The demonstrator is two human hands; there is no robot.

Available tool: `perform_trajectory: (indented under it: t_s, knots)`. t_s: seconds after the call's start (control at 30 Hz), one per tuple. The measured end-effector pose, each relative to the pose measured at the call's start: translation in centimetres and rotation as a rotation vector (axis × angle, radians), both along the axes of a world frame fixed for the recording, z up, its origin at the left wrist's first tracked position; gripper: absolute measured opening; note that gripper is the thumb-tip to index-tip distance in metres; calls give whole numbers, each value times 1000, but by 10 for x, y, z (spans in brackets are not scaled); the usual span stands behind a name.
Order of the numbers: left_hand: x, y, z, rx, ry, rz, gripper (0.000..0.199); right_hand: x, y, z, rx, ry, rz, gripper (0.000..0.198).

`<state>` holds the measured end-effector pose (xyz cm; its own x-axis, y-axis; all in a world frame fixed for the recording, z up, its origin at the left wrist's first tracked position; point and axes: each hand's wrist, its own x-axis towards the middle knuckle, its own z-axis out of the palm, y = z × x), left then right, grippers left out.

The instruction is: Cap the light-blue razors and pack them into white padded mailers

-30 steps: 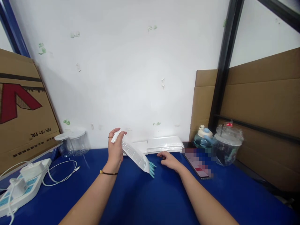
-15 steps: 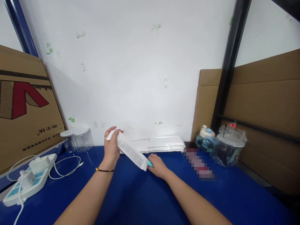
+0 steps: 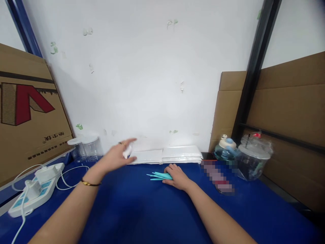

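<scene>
My right hand (image 3: 177, 177) rests low over the blue table, its fingers closed round a bundle of thin turquoise sticks (image 3: 158, 176). Their pointed ends fan out to the left; the other ends are hidden under my fingers. My left hand (image 3: 118, 157) is up to the left, thumb and index finger spread wide apart. A bit of the white packet (image 3: 127, 151) shows between them, mostly hidden behind the hand; whether it still touches the palm I cannot make out. Just beyond both hands, flat white packets (image 3: 181, 154) lie in two piles against the wall.
On the left are a white power strip (image 3: 38, 189) with plugs and cable, two clear lidded jars (image 3: 91, 149) and a printed cardboard box (image 3: 30, 112). On the right stand a teal bottle (image 3: 225, 149) and a bagged plastic cup (image 3: 254, 157), near a pixelated flat item (image 3: 218, 176).
The turquoise sticks have come out of the white packet and stay in my right hand. My left hand has moved left and spread its thumb and index finger, with the packet mostly out of sight.
</scene>
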<state>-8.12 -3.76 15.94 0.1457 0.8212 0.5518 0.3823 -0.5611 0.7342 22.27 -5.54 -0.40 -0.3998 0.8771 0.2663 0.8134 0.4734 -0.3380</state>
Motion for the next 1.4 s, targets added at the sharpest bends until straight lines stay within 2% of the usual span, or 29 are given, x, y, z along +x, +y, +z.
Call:
perform_trajectory:
  t_s: [0.07, 0.17, 0.2, 0.23, 0.3, 0.37, 0.47, 0.53, 0.6, 0.7, 0.8, 0.9, 1.13, 1.4]
  knots:
    - [9, 4, -37, -41, 236, -94, 72, 0, -1, 0, -6, 0, -2, 37]
    - [12, 11, -97, -118, 686, -135, 91, -2, -1, -1, -16, 5, -8, 42]
    - [9, 12, -113, -148, 780, -163, 99, -2, -2, 0, -24, 6, -8, 44]
    - [5, 14, -125, -176, 840, -208, 104, -2, -2, 1, -28, 11, -5, 46]
    - [-2, 16, -138, -191, 871, -245, 109, 2, -1, 6, -19, 52, -4, 47]
    - [-4, 18, -138, -168, 797, -244, 104, 13, 0, 13, 29, 150, -37, 40]
    - [12, 22, -132, -143, 574, -225, 75, 42, 5, 21, 92, 301, -95, 23]
    - [34, 27, -132, -165, 456, -255, 53, 60, 8, 20, 49, 316, -103, 20]
    - [58, 31, -137, -157, 441, -312, 41, 71, 11, 14, -17, 288, -115, 17]
    - [89, 38, -150, -110, 498, -326, 37, 70, 15, 2, -85, 261, -128, 15]
    - [102, 42, -160, -85, 580, -283, 31, 57, 17, -6, -98, 263, -144, 9]
    - [102, 40, -162, -103, 608, -303, 23, 46, 17, -8, -142, 289, -118, 5]
    - [100, 35, -161, -221, 576, -370, 18, 39, 15, -9, -307, 377, -13, 13]
    - [91, 53, -165, -235, 515, -229, 17, 56, 24, -11, -253, 475, -131, 16]
